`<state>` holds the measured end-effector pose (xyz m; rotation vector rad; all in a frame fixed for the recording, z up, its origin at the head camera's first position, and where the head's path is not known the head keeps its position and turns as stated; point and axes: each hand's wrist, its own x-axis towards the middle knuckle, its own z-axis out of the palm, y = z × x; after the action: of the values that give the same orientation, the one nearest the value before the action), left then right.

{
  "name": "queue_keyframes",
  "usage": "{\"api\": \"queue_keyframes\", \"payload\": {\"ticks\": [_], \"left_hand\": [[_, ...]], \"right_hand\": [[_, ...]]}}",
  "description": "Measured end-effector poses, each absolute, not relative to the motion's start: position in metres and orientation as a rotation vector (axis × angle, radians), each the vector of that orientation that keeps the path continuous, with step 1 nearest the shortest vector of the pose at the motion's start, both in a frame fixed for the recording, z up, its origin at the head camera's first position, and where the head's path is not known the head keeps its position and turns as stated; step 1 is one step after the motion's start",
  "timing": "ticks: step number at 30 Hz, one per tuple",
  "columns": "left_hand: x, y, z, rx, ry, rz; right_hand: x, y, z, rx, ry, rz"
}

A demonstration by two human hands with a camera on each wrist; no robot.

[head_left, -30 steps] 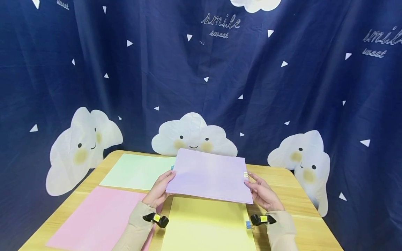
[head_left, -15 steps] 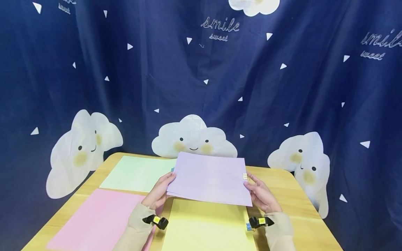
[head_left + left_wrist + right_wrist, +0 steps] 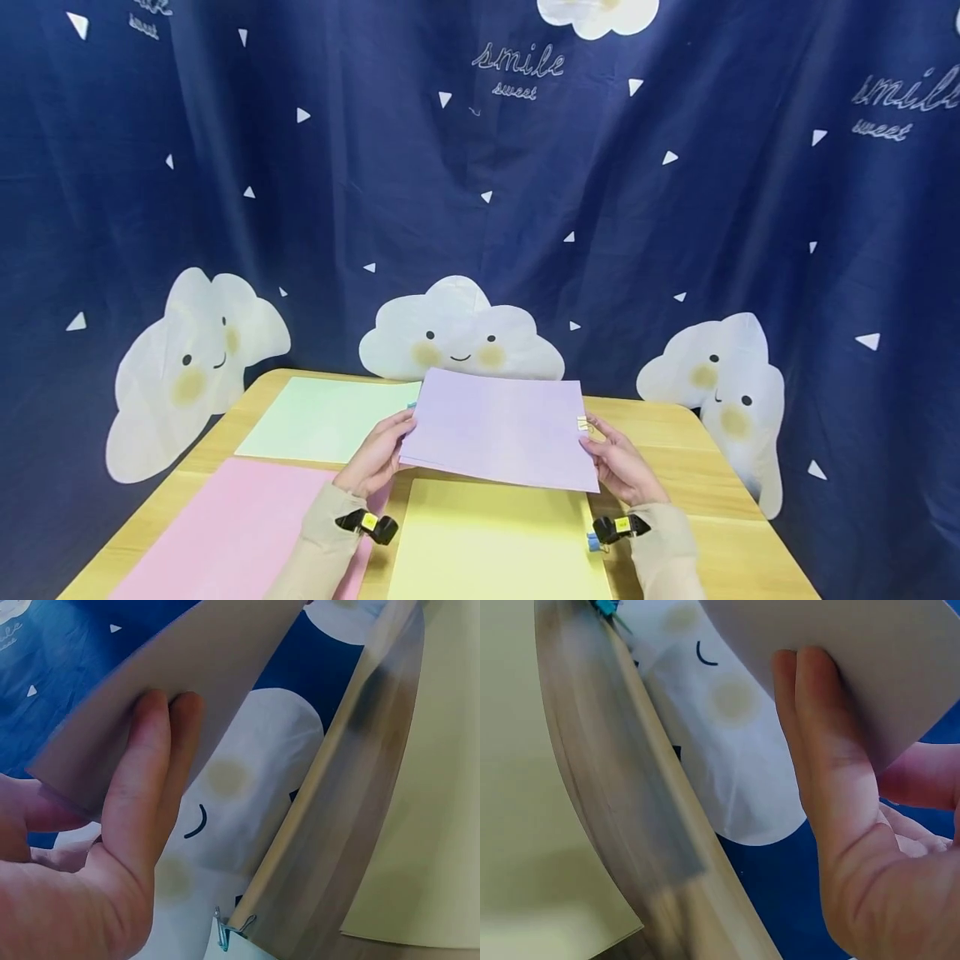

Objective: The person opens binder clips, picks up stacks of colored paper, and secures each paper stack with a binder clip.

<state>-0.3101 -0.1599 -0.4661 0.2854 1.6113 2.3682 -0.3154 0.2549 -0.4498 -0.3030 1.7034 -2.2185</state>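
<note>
My left hand (image 3: 373, 460) and right hand (image 3: 621, 467) hold a small stack of purple paper (image 3: 498, 429) by its two short sides, thumbs on top. The stack is raised above the table and slightly tilted, with a second sheet's edge showing at the lower left. A pale yellow binder clip (image 3: 582, 423) sits on its right edge, close to my right fingers. In both wrist views, fingers press flat against the paper's underside (image 3: 202, 667). Below the stack lies yellow paper (image 3: 495, 542), with a blue binder clip (image 3: 593, 542) on its right edge.
Pink paper (image 3: 232, 525) lies at the left of the wooden table (image 3: 720, 492). Mint green paper (image 3: 322, 421) is behind it, with a teal clip (image 3: 412, 405) at its right edge, partly covered by the purple stack. A dark blue cloud-print curtain (image 3: 480, 167) hangs behind the table.
The purple stack has tipped and lowered very slightly in both hands, and its lower left sheet edges have shifted a little. The head view has moved slightly. Both grips stay the same.
</note>
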Motion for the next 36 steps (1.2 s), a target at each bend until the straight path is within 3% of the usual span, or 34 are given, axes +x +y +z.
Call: {"api": "queue_keyframes", "payload": {"ticks": [36], "left_hand": [[-0.333, -0.160, -0.460, 0.206, 1.689, 2.318]], "right_hand": [[-0.343, 0.251, -0.439, -0.150, 1.816, -2.129]]}}
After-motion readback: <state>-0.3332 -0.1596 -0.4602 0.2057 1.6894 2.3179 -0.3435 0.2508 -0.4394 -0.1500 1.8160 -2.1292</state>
